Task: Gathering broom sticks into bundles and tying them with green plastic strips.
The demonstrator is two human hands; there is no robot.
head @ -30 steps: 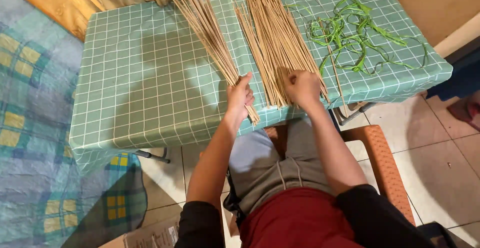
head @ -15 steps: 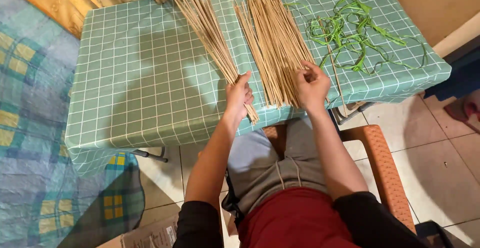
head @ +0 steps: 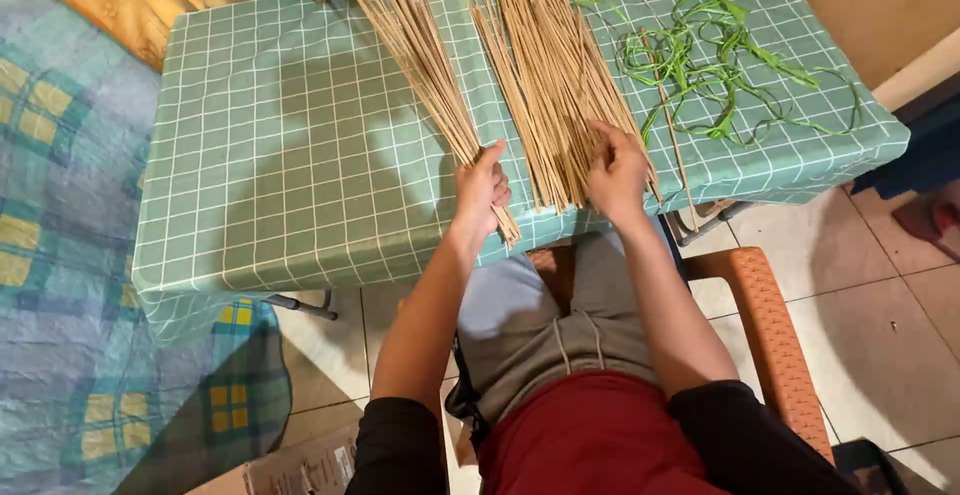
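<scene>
Right hand (head: 617,173) shifted up the loose sticks (head: 552,75); left hand (head: 480,191) grips bundle (head: 415,50).

We see the scene under warm, fairly bright indoor light that comes from behind and above us, since a broad soft-edged shadow of the head and shoulders falls across the checked cloth of the bench (head: 300,135). The picture is mostly sharp in the middle, with the straw-coloured sticks (head: 550,75) evenly lit and without glare. Toward the edges the wide lens bends the bench's sides, and the floor tiles (head: 880,315) look slightly dimmer.
</scene>
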